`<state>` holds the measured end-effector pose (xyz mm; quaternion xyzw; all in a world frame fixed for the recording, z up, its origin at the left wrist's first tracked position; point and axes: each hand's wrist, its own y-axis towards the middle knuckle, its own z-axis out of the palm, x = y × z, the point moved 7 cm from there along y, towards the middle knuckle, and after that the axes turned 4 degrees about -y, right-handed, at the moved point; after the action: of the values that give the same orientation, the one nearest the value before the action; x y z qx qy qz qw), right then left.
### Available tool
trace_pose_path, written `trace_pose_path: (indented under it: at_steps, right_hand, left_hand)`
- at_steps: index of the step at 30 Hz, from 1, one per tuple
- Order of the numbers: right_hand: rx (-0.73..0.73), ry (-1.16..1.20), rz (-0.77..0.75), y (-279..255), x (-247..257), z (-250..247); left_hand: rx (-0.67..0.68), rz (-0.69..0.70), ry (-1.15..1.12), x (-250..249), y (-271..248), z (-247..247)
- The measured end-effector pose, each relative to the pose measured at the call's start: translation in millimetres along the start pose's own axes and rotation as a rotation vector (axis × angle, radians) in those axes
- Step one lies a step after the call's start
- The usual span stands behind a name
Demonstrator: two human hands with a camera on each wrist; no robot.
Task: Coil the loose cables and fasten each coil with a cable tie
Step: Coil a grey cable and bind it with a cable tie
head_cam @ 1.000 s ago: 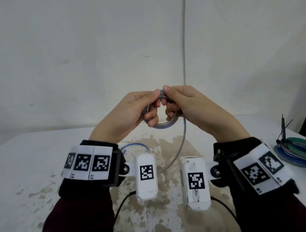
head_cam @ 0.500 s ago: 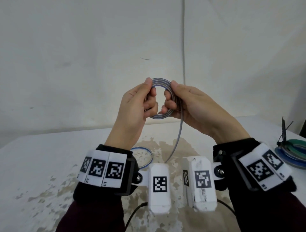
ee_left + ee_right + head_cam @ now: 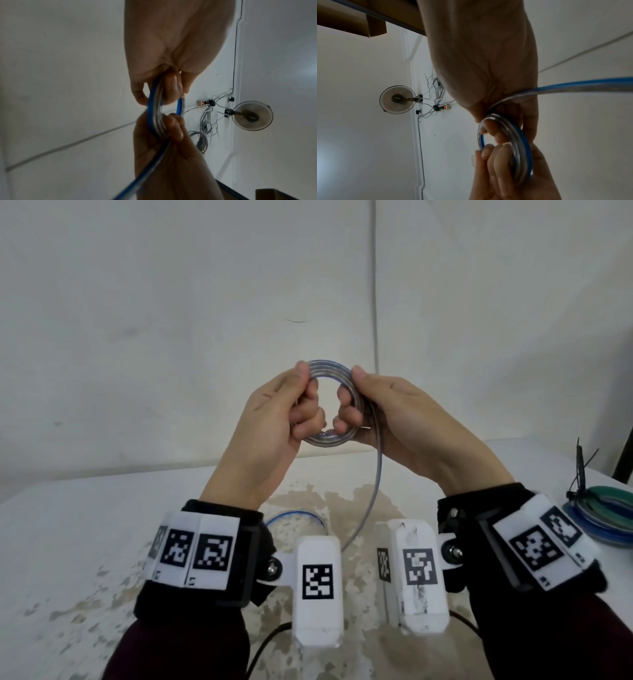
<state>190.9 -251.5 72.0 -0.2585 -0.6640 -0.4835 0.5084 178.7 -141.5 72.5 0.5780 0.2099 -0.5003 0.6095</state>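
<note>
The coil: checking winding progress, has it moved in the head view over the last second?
Yes. The coil, held by the left hand and right hand, has risen up the wall, further above the table edge.

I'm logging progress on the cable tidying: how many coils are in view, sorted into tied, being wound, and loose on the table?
Tied coils, stacked at the table's right edge: 2, as far as visible
Coil being wound, held by left hand and right hand, coil: 1
Loose loop on table: 1
Total: 4
</note>
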Motion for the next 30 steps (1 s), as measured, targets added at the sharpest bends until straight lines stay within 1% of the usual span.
trace_pose_path:
  at_steps: [2, 3, 5, 7, 9, 11, 12, 13, 15, 18, 21, 23, 25, 26, 28, 30]
  right_hand:
    - [0.01, -0.019, 0.007, 0.5, -2.9, 2.3]
    - [0.015, -0.045, 0.011, 0.2, -3.7, 3.7]
    - [0.033, -0.128, 0.0, -1.1, -3.5, 6.1]
    - [0.072, -0.248, -0.011, -3.4, -3.7, 6.9]
    - [0.127, -0.396, 0.04, -6.0, -11.5, 4.0]
    - [0.182, -0.634, 0.127, -8.9, -24.4, -1.9]
    - [0.194, -0.76, 0.174, -9.7, -30.2, -6.0]
    - [0.175, -0.858, 0.218, -9.4, -34.3, -12.3]
    - [0.048, -0.924, 0.312, -8.1, -37.8, -29.7]
    - [-0.174, -0.825, 0.409, -9.8, -39.9, -54.4]
    - [-0.293, -0.756, 0.471, -15.2, -45.6, -71.9]
    - [-0.374, -0.721, 0.475, -16.8, -47.8, -83.9]
    - [-0.482, -0.726, 0.429, -17.1, -42.9, -96.8]
    - [-0.521, -0.792, 0.384, -16.8, -36.9, -102.2]
    - [-0.561, -0.933, 0.265, -18.0, -22.3, -107.1]
    - [-0.588, -0.947, 0.166, -21.2, -13.1, -111.1]
  left_hand:
    - [0.056, -0.068, 0.039, 1.4, -2.1, 1.1]
    - [0.07, -0.077, 0.084, 0.7, -3.5, 0.8]
    - [0.05, -0.034, 0.15, -5.0, -4.3, -1.9]
    - [-0.002, 0.039, 0.146, -12.5, -3.5, -7.0]
    - [-0.054, 0.111, 0.108, -21.0, -3.0, -13.3]
    - [-0.093, 0.165, 0.052, -29.7, -3.4, -20.4]
    - [-0.108, 0.181, 0.053, -33.7, -3.9, -24.4]
    - [-0.118, 0.191, 0.071, -36.9, -4.7, -27.8]
    - [-0.13, 0.202, 0.109, -40.1, -5.9, -31.9]
    - [-0.139, 0.206, 0.136, -37.3, -6.7, -30.7]
    - [-0.114, 0.202, 0.155, -34.0, -6.4, -24.2]
    - [-0.083, 0.182, 0.187, -31.1, -6.2, -18.1]
    - [-0.064, 0.171, 0.194, -29.0, -6.3, -12.1]
    - [-0.058, 0.171, 0.194, -28.5, -6.3, -10.0]
    - [-0.045, 0.176, 0.201, -28.5, -6.4, -7.5]
    - [-0.035, 0.186, 0.218, -29.7, -6.5, -8.7]
